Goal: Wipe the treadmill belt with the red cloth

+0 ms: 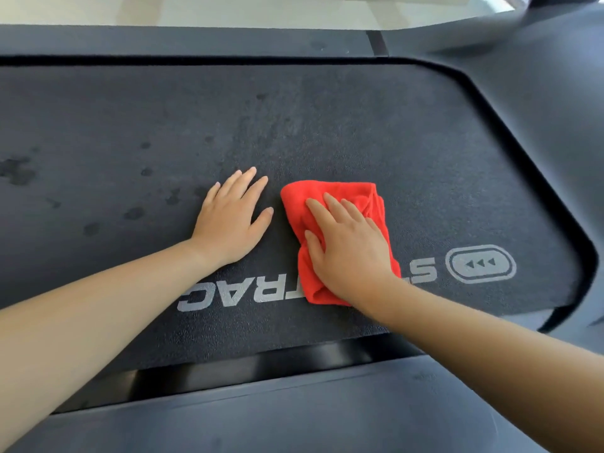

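Observation:
The dark textured treadmill belt [327, 119] fills most of the view and carries grey printed lettering near its front edge. A folded red cloth [330, 194] lies on the belt just right of centre. My right hand [346, 246] lies on top of the cloth with straight fingers and presses it onto the belt, covering its lower half. To the left of the cloth my left hand [232, 217] rests flat on the bare belt, fingers spread, a short gap away from the cloth.
Several dark wet spots [134, 212] mark the belt's left half. A grey side rail [196, 40] runs along the far edge and another [261, 416] along the near edge. The curved motor cover [539, 93] rises at the right. Pale floor [228, 11] lies beyond.

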Tool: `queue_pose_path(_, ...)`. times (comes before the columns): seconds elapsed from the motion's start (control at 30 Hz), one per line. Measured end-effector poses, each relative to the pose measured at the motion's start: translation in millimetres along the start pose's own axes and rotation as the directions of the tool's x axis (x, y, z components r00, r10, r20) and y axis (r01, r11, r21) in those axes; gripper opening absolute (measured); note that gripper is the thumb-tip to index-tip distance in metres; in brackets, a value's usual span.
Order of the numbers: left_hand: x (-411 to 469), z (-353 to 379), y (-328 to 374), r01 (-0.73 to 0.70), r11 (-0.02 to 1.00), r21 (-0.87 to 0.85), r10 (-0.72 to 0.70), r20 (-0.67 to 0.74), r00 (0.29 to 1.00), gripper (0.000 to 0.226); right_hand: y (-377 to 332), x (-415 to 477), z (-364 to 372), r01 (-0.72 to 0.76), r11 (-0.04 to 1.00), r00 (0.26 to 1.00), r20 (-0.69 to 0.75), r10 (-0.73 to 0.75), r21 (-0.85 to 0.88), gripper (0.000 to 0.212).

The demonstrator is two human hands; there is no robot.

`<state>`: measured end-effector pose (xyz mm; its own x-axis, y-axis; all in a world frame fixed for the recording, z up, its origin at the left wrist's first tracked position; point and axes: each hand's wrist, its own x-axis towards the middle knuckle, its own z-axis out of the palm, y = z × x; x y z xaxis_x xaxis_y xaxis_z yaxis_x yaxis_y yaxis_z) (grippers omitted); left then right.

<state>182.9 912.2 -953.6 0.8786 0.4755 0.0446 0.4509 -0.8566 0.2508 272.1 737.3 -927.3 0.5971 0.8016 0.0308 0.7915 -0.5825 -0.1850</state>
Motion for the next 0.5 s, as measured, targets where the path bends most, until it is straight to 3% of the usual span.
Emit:
queue_pose_path(0.2, -20.7, -4.2, -5.1, -0.041, 0.998, -0.039, 0.04, -0.012, 0.999, 0.054, -1.0, -25.0, -2.3, 0.049, 0.999, 0.998, 0.028, -0.049, -0.01, 0.05)
queue_pose_path(0.5, -15.3, -7.3, -11.2, -0.052, 0.997, -0.049, 0.051, -0.017, 0.999, 0.058, -14.0, 44.0, 5.0, -0.03, 1.0, 0.998, -0.047, 0.03, 0.005, 0.046)
